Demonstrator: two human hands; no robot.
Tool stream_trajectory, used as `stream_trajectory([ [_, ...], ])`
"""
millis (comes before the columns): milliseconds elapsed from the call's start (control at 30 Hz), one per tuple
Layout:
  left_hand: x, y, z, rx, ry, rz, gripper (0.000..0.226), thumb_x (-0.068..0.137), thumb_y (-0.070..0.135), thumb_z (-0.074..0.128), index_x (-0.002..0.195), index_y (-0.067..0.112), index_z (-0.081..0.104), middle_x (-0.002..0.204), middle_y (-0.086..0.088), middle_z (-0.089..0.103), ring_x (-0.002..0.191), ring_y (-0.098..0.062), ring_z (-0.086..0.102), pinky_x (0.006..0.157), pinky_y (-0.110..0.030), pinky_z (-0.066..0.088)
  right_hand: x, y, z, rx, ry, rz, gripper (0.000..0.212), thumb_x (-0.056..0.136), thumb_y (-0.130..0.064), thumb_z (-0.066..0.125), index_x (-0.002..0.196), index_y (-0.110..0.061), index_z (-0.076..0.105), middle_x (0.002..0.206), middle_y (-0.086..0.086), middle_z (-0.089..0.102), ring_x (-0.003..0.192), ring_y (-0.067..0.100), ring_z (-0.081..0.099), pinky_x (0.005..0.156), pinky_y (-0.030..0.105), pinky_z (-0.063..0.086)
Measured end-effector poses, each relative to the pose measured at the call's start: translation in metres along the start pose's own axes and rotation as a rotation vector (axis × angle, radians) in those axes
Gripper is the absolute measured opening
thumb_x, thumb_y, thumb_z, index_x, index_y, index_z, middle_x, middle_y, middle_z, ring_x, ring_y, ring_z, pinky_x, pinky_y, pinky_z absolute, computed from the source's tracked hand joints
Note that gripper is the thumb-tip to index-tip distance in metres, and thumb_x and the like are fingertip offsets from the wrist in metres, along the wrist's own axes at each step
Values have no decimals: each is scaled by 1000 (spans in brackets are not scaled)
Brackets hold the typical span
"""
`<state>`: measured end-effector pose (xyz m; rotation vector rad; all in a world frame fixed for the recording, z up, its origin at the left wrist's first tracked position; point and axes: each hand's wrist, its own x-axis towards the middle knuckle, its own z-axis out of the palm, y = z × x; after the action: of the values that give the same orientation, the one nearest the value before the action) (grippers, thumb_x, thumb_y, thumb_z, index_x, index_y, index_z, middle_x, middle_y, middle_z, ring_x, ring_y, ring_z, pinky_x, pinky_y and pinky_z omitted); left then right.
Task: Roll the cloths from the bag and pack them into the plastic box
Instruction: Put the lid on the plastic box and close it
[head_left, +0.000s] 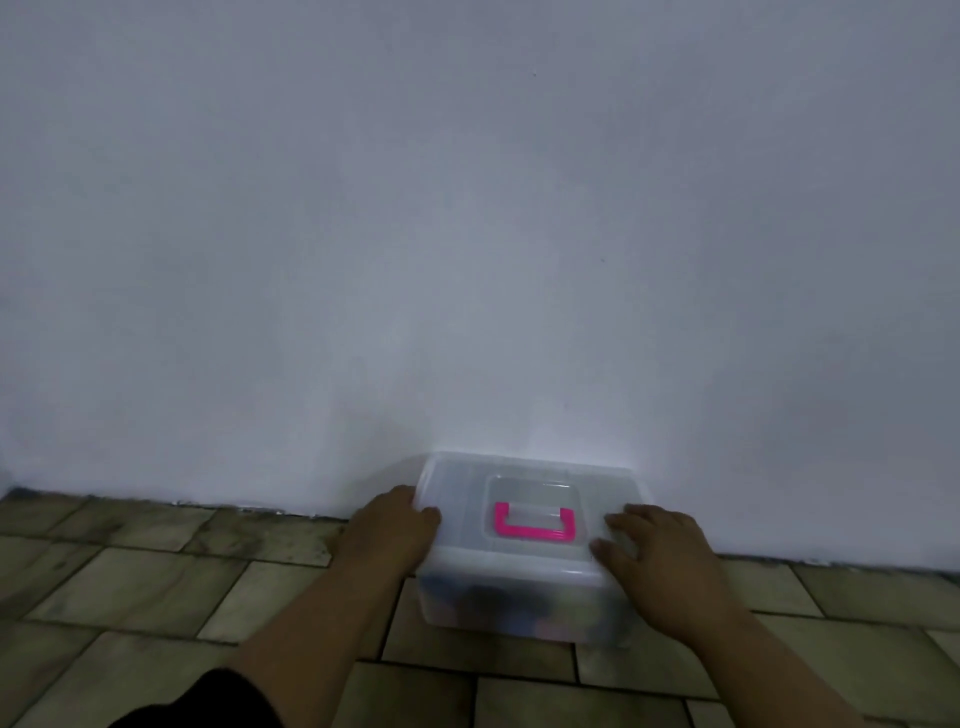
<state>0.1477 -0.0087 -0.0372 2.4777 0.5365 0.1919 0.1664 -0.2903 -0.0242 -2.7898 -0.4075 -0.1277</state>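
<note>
A clear plastic box (524, 597) with a translucent lid (457, 493) and a pink handle (535, 522) stands on the tiled floor, against the wall. Dark rolled cloths (498, 603) show dimly through its front wall. My left hand (389, 530) grips the lid's left edge, thumb on top. My right hand (660, 556) rests on the lid's right side with fingers spread over its edge. The lid sits on the box. No bag is in view.
A plain white wall (467, 234) rises right behind the box. Beige stone tiles (156, 582) cover the floor to the left, right and front. A dark sleeve or garment edge (208, 701) shows at the bottom left.
</note>
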Motion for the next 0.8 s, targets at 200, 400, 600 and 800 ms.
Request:
stream_trajectory([
  [200,17,14,-2,198,-32,-81,55,91,54,30,143,38,32,143,-1,43,126,-27,43,110,-59,18,29,0,-8,-30,40,159,42,98,-43,36,137,-31,45,147,-6,40,128,21,42,104,42,36],
  [400,20,20,0,284,-8,-73,54,92,54,28,143,39,29,145,1,40,129,-25,40,111,-61,8,44,-4,4,-14,46,274,36,94,-35,36,127,-27,49,137,-5,43,119,21,46,104,51,31],
  [600,15,19,4,57,-71,-110,63,93,54,33,149,28,19,147,-12,34,126,-32,43,106,-46,35,40,-4,4,93,67,443,47,90,-32,35,137,-31,34,140,2,41,125,30,40,107,56,25],
  [800,10,28,3,-114,-13,-297,82,90,51,47,148,7,11,142,-17,43,123,-34,47,99,-39,40,37,-7,-3,562,5,755,74,76,-37,51,139,-15,18,110,13,54,94,32,56,90,49,49],
])
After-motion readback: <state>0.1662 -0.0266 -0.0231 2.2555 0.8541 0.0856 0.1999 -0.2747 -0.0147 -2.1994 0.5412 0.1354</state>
